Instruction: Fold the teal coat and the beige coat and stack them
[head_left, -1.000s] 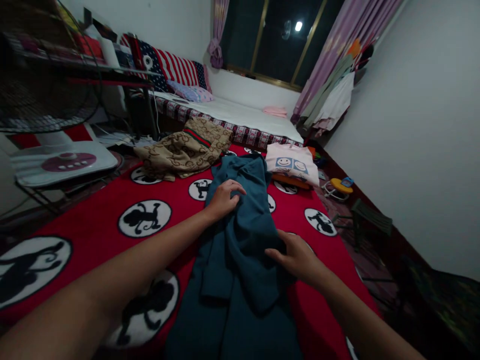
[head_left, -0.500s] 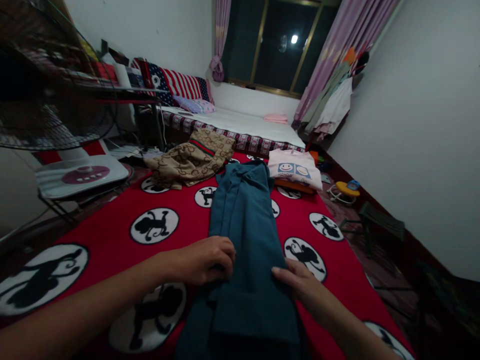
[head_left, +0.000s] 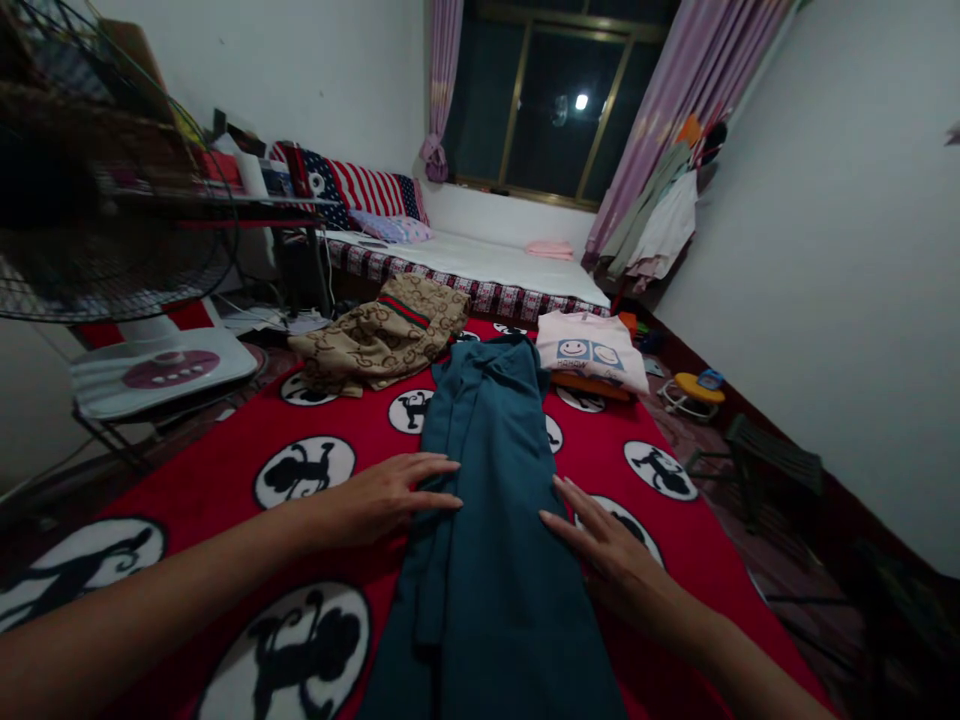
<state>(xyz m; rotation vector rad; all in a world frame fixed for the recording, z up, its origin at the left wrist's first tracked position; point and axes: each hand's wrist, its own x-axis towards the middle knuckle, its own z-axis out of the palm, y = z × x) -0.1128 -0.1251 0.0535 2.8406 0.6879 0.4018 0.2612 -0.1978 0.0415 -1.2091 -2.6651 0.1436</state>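
Note:
A dark teal garment (head_left: 491, 500) lies lengthwise on a red blanket (head_left: 225, 470) printed with white circles and black figures. My left hand (head_left: 386, 495) lies flat and open on the garment's left edge, fingers stretched out. My right hand (head_left: 604, 540) lies flat and open on its right edge, fingers spread. Neither hand holds anything.
A tan patterned cloth (head_left: 382, 335) is bunched at the far left of the blanket. A folded pale shirt with smiley faces (head_left: 592, 350) rests at the far right. A fan (head_left: 112, 230) stands on the left. A bed (head_left: 480, 255) and a window lie beyond. A small stool (head_left: 757, 455) stands on the right.
My left hand came back from the garment's far part toward me, then opened from a closed grip to lie flat. The bunched garment now lies smooth and narrow. My right hand flattened too.

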